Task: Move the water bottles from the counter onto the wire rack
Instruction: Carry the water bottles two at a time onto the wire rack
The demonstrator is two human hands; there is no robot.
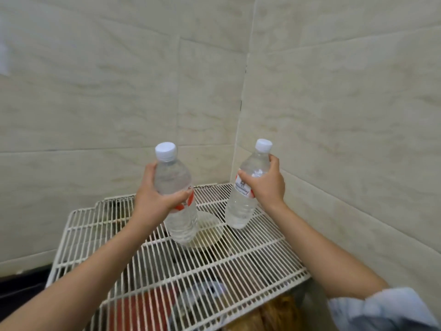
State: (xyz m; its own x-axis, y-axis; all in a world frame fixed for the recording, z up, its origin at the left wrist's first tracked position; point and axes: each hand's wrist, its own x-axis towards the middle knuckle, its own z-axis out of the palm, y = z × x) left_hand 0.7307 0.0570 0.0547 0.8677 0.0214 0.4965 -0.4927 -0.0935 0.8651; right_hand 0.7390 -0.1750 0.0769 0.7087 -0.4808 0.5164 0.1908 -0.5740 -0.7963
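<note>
Left hand (pixel 152 199) wrapped round left bottle (pixel 177 194), right hand (pixel 266 182) gripping right bottle (pixel 245 189). Both bottles capped, tilted, bases at wire rack (pixel 250 261) surface; contact unclear. Rack sits in tiled wall corner.

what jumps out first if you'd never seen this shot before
Two clear water bottles with white caps stand out, one gripped in each hand above a white wire rack: the left bottle in the left hand, the right bottle in the right hand. Both tilt slightly, their bases at or just above the wires. Behind them, pale tiled walls meet in a corner.
</note>
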